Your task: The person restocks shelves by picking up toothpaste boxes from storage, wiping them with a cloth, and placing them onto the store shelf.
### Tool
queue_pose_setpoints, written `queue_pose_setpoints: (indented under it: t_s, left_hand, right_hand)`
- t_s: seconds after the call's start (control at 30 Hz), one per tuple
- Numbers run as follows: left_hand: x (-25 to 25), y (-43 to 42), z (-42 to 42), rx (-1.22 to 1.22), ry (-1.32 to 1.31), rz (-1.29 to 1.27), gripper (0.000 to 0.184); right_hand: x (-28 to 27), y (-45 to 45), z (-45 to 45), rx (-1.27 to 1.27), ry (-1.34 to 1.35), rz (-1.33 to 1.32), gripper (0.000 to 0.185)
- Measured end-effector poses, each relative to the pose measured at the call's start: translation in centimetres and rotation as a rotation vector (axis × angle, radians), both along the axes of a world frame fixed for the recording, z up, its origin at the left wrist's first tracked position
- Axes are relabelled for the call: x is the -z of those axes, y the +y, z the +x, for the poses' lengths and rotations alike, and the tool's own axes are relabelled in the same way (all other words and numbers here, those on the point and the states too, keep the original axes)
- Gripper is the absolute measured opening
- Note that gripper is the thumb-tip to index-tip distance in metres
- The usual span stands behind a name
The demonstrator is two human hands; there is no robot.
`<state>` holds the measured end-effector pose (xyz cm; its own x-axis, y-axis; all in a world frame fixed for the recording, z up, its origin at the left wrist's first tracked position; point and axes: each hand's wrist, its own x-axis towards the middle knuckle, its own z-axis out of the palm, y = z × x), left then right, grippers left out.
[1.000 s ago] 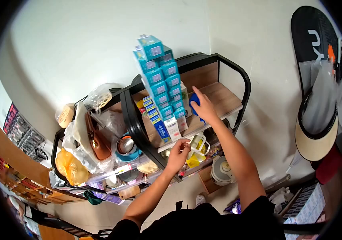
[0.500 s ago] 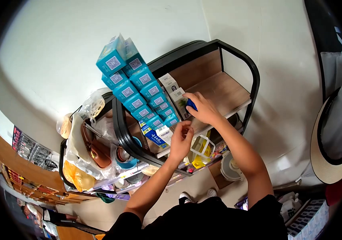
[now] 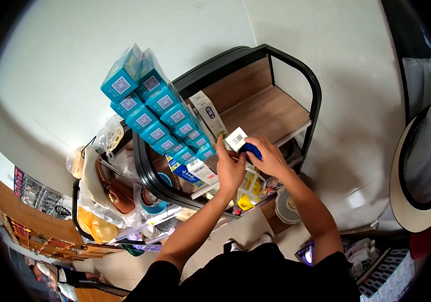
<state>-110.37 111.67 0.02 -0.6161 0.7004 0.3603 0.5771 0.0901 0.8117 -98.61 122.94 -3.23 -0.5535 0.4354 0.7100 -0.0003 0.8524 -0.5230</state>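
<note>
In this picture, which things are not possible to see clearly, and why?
- Blue item, head view: right hand covers part of it.
- Print on white box, head view: too small.
- Contents of orange bag, head view: hidden by plastic.
- Black hanging item, head view: cut off at top.

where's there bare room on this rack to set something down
The bare wooden shelf right of the tall white box, between the back panel and black frame. Crowded: the teal box stack to its left, then the brown bag and yellow bag.
</note>
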Motion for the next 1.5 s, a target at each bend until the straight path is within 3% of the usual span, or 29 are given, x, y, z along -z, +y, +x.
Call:
queue_pose_setpoints:
  t_s: [0.03,0.13,0.3,0.43,0.5,0.57,0.6,0.63,0.7,0.73,0.83,0.9,1.0,1.07,1.1,1.17,1.23,1.3,1.5]
  left_hand:
    - [0.5,0.1,-0.1,0.001,-0.001,0.001,0.083]
    - [0.9,0.3,-0.1,-0.043,0.083,-0.031,0.060]
    - [1.1,0.3,0.4,-0.024,0.108,-0.002,0.051]
    - [-0.2,-1.3,2.1,0.002,0.145,0.142,0.048]
    - [-1.6,-3.3,2.9,0.035,0.072,0.117,0.051]
    - [-3.3,-5.6,3.7,0.087,0.312,0.113,0.053]
    - [-3.4,-6.8,4.0,0.123,0.239,0.122,0.054]
    - [-3.8,-7.7,4.1,0.125,0.233,0.129,0.054]
    - [-4.3,-9.4,4.1,0.260,0.233,0.246,0.054]
    - [-3.0,-10.3,3.9,0.360,-0.031,0.230,0.057]
    - [-1.5,-13.0,3.6,0.464,-0.222,0.292,0.057]
    - [-1.6,-14.8,3.2,0.484,-0.220,0.333,0.057]
    - [-1.8,-18.1,2.5,0.530,-0.237,0.371,0.058]
    - [-1.8,-20.6,1.8,0.526,-0.177,0.360,0.059]
    - [-1.7,-22.0,1.4,0.521,-0.115,0.337,0.060]
    - [-1.8,-24.6,0.3,0.532,-0.042,0.344,0.062]
    - [-1.6,-27.2,-0.6,0.498,0.038,0.321,0.065]
    - [-0.6,-29.3,-1.6,0.496,0.040,0.338,0.064]
    - [1.8,-35.1,-1.7,0.544,0.008,0.408,0.061]
  right_hand:
    - [0.3,-0.1,0.1,0.003,0.022,0.003,0.051]
    - [0.4,-0.3,0.4,-0.006,0.071,-0.012,0.048]
    - [0.0,-1.1,1.8,0.004,0.055,-0.096,0.043]
    - [-1.3,-3.4,5.0,0.284,0.264,-0.198,0.038]
    - [0.3,-3.9,6.0,0.379,0.571,-0.513,0.038]
    - [-4.6,-6.5,7.8,-0.040,0.959,-1.115,0.042]
    - [-4.7,-6.9,8.6,-0.212,0.993,-1.247,0.051]
    - [-5.0,-7.6,8.9,-0.208,0.987,-1.239,0.051]
    - [-6.5,-9.4,9.4,-0.433,0.954,-1.348,0.054]
    - [-7.4,-10.6,9.6,-0.429,0.926,-1.287,0.056]
    - [-9.1,-13.7,9.8,-0.365,0.833,-1.031,0.064]
    - [-10.6,-16.0,9.7,-0.333,0.837,-1.017,0.062]
    - [-11.5,-19.3,9.3,-0.260,0.796,-0.790,0.053]
    - [-11.6,-21.8,9.0,-0.224,0.536,-0.577,0.043]
    - [-12.2,-23.4,8.6,-0.224,0.527,-0.575,0.043]
    - [-14.0,-27.2,7.6,-0.168,0.117,-0.273,0.039]
    - [-15.5,-30.9,5.3,0.032,-0.054,0.031,0.040]
    - [-16.0,-34.4,3.8,0.135,-0.189,0.081,0.037]
    - [-12.9,-39.3,4.0,0.189,-0.183,-0.024,0.029]
